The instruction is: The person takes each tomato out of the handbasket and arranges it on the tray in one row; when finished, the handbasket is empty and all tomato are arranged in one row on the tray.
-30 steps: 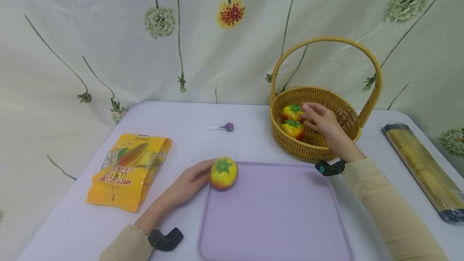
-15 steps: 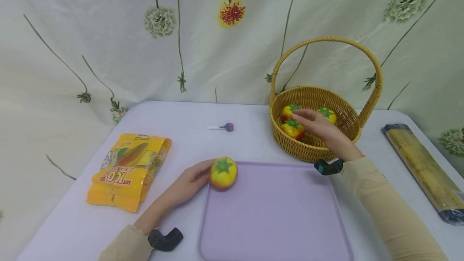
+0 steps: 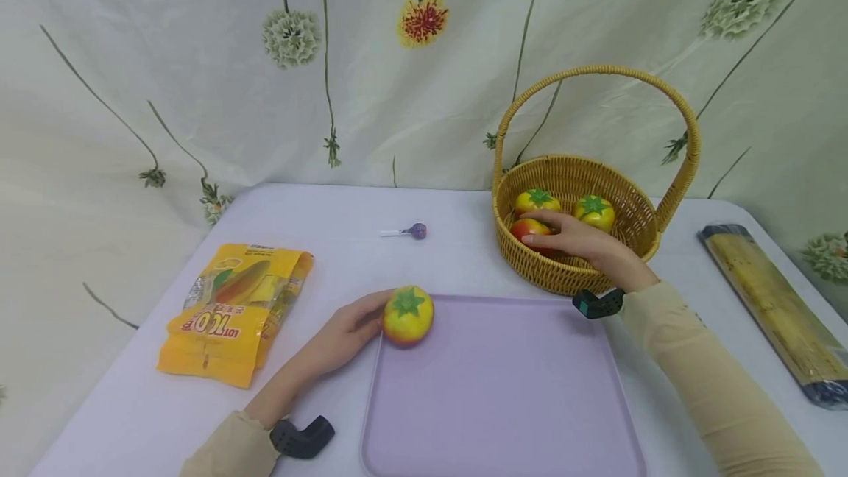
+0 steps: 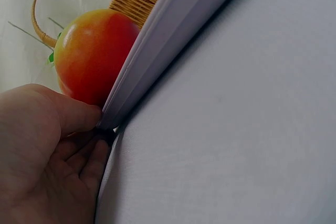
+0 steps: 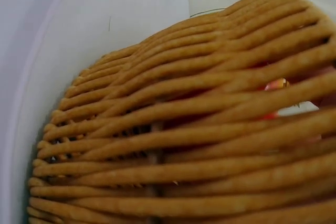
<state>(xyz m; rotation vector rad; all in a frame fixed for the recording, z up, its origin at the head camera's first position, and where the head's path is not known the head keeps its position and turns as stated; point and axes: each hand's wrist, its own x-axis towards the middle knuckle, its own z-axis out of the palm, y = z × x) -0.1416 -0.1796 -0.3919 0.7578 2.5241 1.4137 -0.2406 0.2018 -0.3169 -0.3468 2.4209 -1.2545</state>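
Observation:
My left hand (image 3: 351,330) is at the far left corner of the pale purple tray (image 3: 497,389). In the left wrist view its thumb and curled fingers pinch the tray's edge. A yellow-red tomato (image 3: 408,319) with a green star-shaped top rests on that corner, right beside the thumb. My right hand (image 3: 579,240) reaches inside the wicker basket (image 3: 536,271) and grips the front tomato (image 3: 526,229), partly covering it. Two more tomatoes, one behind (image 3: 535,200) and one to the right (image 3: 594,213), lie in the basket. Wicker hides most of the right hand in the right wrist view.
A wrapped lollipop (image 3: 416,231) lies behind the tray. On the left is a yellow snack bag (image 3: 232,315). A long, clear-wrapped yellowish pack (image 3: 775,308) lies along the right side. The basket's tall handle (image 3: 599,71) arches over its opening, before a floral curtain (image 3: 424,109).
My right hand has moved left and down onto the front tomato, which has tipped so its green top no longer shows. The right tomato has come into view. My left hand stays put.

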